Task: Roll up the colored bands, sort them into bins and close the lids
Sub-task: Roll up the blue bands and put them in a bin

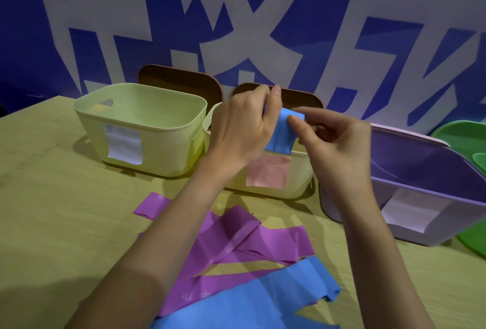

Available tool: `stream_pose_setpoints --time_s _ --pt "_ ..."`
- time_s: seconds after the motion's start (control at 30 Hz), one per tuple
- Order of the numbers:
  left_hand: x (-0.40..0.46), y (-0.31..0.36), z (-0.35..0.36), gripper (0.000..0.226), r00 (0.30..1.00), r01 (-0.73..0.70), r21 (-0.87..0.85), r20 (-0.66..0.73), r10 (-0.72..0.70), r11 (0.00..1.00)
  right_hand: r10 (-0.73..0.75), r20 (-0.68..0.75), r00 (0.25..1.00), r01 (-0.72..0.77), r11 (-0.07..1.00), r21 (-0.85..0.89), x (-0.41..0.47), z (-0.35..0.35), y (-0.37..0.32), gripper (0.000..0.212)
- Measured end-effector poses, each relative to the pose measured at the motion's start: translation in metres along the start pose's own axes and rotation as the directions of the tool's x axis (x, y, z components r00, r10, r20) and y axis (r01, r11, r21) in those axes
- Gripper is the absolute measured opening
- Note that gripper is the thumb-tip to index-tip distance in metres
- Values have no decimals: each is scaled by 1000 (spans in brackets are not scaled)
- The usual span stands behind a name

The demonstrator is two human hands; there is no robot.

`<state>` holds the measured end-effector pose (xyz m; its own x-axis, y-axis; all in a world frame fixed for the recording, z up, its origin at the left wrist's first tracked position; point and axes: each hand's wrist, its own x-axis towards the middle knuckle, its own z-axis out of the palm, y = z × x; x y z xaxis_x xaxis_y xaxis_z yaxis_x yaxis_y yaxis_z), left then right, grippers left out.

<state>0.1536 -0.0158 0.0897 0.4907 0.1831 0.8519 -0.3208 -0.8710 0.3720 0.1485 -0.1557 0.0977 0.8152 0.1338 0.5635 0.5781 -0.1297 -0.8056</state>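
Two hands meet above the middle bin, sharing one small blue band. The left hand has its grip curled tight, thumb and fingers pinching the band's upper edge. The right hand pinches the same band from the other side, its thumb pressed onto the blue face and its forefinger behind the top corner; its remaining fingers hang loosely bent. The band droops from the two grips as a short folded flap, its lower edge just over the bin's front rim.

Directly beneath the grip stands a pale yellow bin with a pink label on its front. To the left of the grip sits a second yellow bin with a white label, open at the top. To the right of the grip is a purple bin, also white-labelled, and beyond it a green container at the frame edge. Behind the grip, two brown lids lean upright against the blue-and-white wall.

Nearer the person than the grip, under the forearms, loose purple bands lie crossed on the wooden counter, and another blue band lies spread flat, overlapping them.
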Motion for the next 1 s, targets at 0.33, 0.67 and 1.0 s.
stream_pose_setpoints --time_s 0.33,0.67,1.0 --pt "4 -5 4 48 981 193 -163 38 -189 968 -87 48 995 88 996 -34 0 2 -3 25" --pt "-1 -1 2 43 999 -20 13 -42 21 1000 -47 16 999 46 999 20 1 0 -2 19" --pt "2 -2 7 53 977 206 -204 -10 -212 957 -101 52 994 102 995 -18 2 0 1 37"
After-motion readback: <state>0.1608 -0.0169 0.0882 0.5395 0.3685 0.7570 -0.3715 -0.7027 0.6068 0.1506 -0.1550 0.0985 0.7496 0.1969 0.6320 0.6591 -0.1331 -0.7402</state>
